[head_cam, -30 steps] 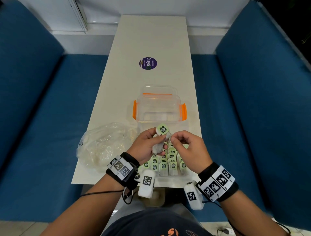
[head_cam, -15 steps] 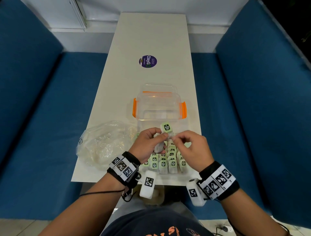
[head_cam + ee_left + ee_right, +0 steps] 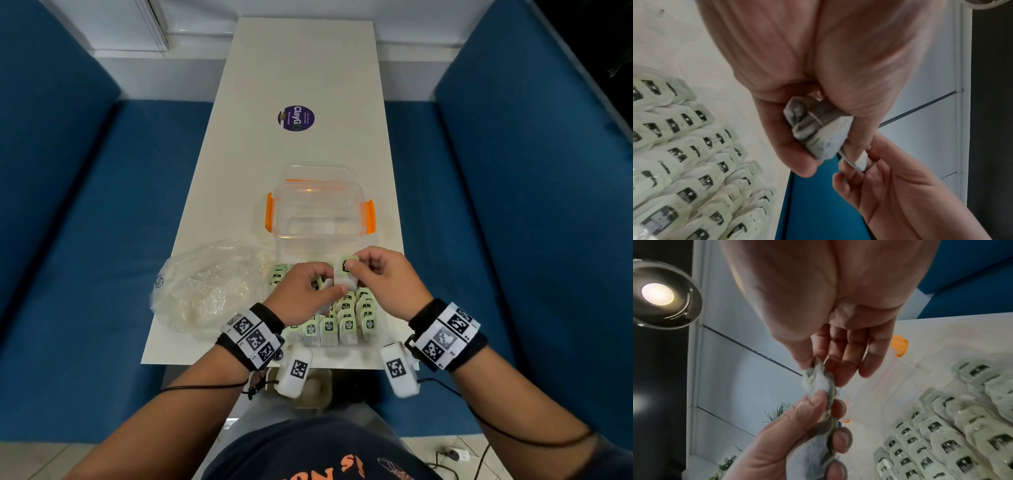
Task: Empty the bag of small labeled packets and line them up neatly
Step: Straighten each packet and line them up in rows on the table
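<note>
Table (image 3: 301, 68) underneath it all, long and pale, with the clear box (image 3: 318, 205) as the marker. Crumpled plastic bag (image 3: 209, 284) to the near left of the box, slack; cannot tell whether any packets remain inside. Rows of green-labelled packets (image 3: 342, 325) on the near side of the box, packed edge to edge and reaching close to the table's near edge.

Left hand (image 3: 301, 294) raised just nearer than the box, above the rows, thumb and fingers curled round one packet (image 3: 344, 277) and holding its pale body upright; may hold more than one, hard to say. Right hand (image 3: 387, 284) beside it, on the box's near right, thumb and forefinger pinching the packet's green label, the other fingers loosely spread.

Likely step: straightening the label before setting the packet into line.

Risks, biggest first:
- Could sweep the nearest row off the table edge with a wrist or the gear strapped to it, since both forearms cross right over those packets.
- Could topple the standing rows by lowering the packet too fast or at a slant into such tight spacing.
- Could tear the label free by pulling against the left hand's grip; looks joined by a thin thread only.
- Could leave a stray packet unnoticed in the bag's folds.
</note>
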